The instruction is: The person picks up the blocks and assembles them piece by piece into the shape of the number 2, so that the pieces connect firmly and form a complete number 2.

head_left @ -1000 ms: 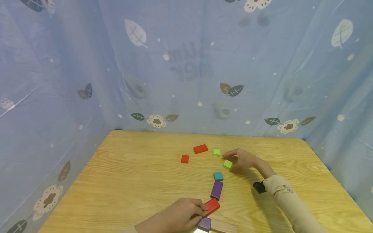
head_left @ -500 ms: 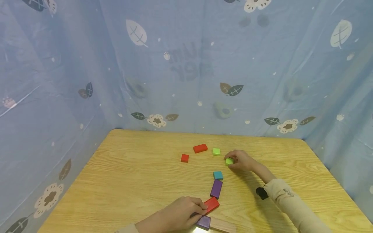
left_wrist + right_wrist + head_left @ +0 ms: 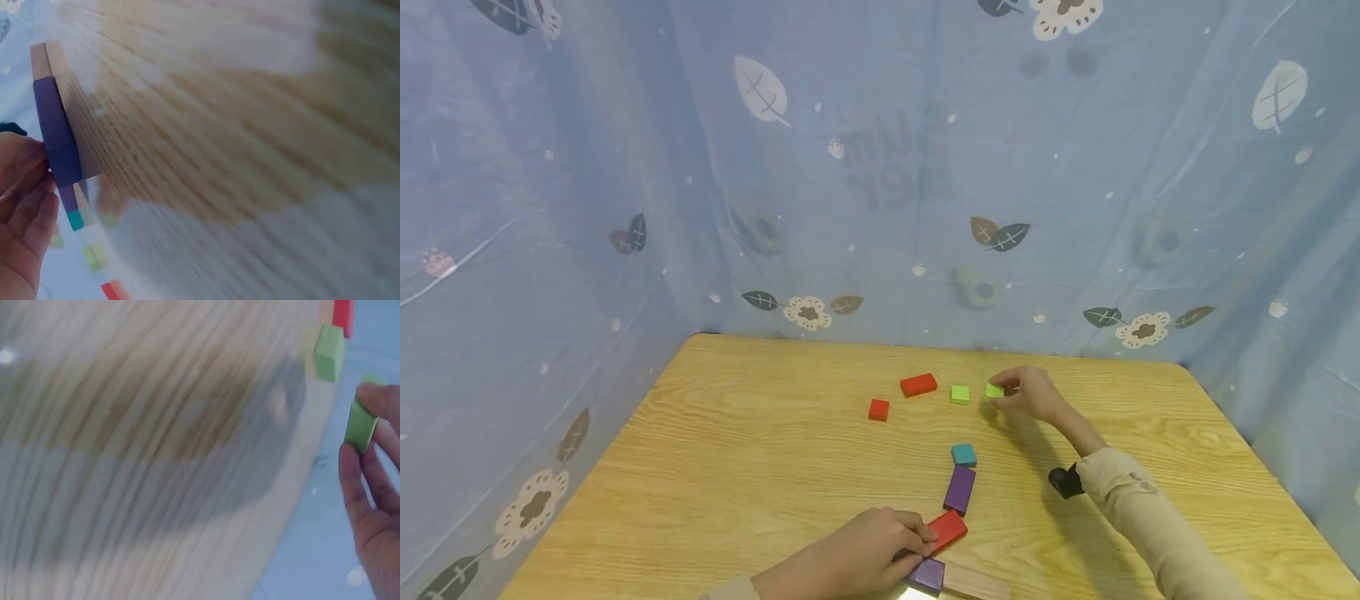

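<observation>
My right hand (image 3: pixel 1033 393) pinches a light green block (image 3: pixel 994 392) between thumb and fingertips, above the table; the right wrist view shows this green block (image 3: pixel 360 428) raised off the wood. A second light green block (image 3: pixel 959 394) stands just left of it. Near the front, my left hand (image 3: pixel 876 546) holds the near end of a red block (image 3: pixel 947 532), its thumb beside a purple block (image 3: pixel 927 575). The left wrist view shows its fingers (image 3: pixel 37 215) against the purple block (image 3: pixel 56 131); the red block's held end is partly hidden.
Beyond the red block, another purple block (image 3: pixel 959 489) and a teal block (image 3: pixel 964 455) continue a curved line. A plain wooden block (image 3: pixel 976 581) lies at the front. Farther back are a small red block (image 3: pixel 878 409) and a longer red one (image 3: pixel 918 384). Blue curtain (image 3: pixel 880 167) surrounds the table.
My right hand has taken hold of the nearer light green block, lifted it and moved it away toward the back. My left hand has stayed in place.
</observation>
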Demonstrator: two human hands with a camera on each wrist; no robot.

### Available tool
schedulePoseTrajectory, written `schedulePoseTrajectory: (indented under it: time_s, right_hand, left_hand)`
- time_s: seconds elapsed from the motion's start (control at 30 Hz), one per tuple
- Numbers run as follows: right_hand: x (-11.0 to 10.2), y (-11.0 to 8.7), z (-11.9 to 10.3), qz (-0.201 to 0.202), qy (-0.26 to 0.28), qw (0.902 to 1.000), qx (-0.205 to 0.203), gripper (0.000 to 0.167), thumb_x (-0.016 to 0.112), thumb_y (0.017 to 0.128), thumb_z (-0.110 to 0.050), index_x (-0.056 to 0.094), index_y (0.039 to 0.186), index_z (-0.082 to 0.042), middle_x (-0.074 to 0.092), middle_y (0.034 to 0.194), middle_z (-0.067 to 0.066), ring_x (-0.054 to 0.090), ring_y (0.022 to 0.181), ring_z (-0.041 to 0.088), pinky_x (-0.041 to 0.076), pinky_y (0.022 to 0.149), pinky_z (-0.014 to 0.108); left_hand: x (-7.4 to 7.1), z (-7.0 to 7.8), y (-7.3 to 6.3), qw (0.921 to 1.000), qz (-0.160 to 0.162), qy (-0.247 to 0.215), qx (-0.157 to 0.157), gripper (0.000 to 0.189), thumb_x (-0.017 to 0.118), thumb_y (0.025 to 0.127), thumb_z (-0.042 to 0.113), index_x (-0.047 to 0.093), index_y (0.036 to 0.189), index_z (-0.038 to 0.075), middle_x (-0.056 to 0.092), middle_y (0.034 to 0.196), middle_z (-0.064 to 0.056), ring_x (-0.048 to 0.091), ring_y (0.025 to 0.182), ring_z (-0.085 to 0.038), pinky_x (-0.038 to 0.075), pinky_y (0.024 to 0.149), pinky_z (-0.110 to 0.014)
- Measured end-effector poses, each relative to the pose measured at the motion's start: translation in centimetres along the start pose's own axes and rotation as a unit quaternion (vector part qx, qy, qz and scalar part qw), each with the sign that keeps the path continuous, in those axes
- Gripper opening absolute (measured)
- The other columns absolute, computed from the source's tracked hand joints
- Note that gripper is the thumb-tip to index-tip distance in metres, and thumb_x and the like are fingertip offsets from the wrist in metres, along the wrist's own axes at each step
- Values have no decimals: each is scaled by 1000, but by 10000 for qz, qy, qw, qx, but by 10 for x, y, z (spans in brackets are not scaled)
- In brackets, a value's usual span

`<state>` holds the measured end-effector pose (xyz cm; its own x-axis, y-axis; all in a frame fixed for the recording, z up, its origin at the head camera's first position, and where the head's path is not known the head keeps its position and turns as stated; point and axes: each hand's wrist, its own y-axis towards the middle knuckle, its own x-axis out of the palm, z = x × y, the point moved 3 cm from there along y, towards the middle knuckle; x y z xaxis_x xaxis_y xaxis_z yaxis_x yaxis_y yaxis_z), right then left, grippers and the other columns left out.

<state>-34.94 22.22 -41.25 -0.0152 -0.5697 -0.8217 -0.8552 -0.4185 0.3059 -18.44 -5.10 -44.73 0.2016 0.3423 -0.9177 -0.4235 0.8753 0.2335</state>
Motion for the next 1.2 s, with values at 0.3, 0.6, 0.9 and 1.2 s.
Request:
schedulePoseTrajectory:
  time_s: [0.3,0.6,0.9,1.2]
  right_hand:
    - [2,14,-12,178,883,9902,1066,35,75,81,-11,68,110,8,67,105,23,64,87,29,54,70,36]
    - [9,21,-33,141,1363,9863,915,33,76,80,-8,69,109,7,67,106,22,64,85,25,53,70,29]
    - [17,22,-61,160,1602,9831,873,31,76,79,-5,70,107,6,67,106,21,65,85,25,55,71,30]
    - [23,15,-86,93,1865,9809,552,33,77,79,-5,70,109,5,67,108,19,67,89,27,56,74,30]
  left_hand:
    - [1,0,1,10000,-55,-15,-55,18,62,93,13,75,105,10,67,111,5,61,102,-2,47,83,-11]
    - [0,1,1,10000,-37,-16,-52,18,62,93,13,75,105,9,67,110,4,61,102,-3,47,83,-11]
    - [1,1,2,9999,-74,-71,-125,18,62,93,12,75,104,9,67,110,5,61,101,-2,46,83,-10]
    - [0,0,2,9999,-87,-65,-110,18,62,93,13,75,104,9,67,110,5,61,101,-3,47,82,-11]
